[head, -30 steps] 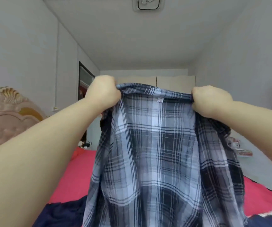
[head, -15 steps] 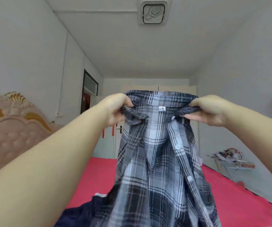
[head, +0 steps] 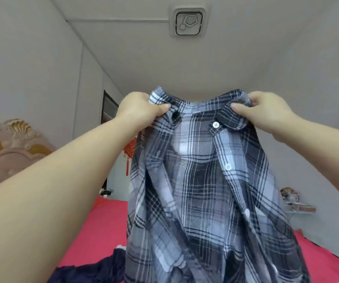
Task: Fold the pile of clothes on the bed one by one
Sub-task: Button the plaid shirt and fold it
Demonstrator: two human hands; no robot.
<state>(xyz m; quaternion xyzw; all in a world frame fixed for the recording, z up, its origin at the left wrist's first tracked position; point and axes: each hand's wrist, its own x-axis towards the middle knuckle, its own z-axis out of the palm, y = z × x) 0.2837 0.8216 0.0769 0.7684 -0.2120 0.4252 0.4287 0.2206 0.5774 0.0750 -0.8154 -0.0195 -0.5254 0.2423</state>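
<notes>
Hands point(head: 142, 111) tight on shirt collar point(head: 228, 119).

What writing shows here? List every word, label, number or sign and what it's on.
No text can be read.
Too blurred: red print on the box on the right shelf.
Too small: anything on the red hanging ornament by the door.
Unreadable: neck label of the plaid shirt, only a white sliver.
No letters: the ceiling fixture, just a pentagon figure.

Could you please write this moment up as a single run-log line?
left hand: grips plaid shirt collar | right hand: grips collar | shirt: hanging unbuttoned over red bed | navy garment: on bed
</notes>
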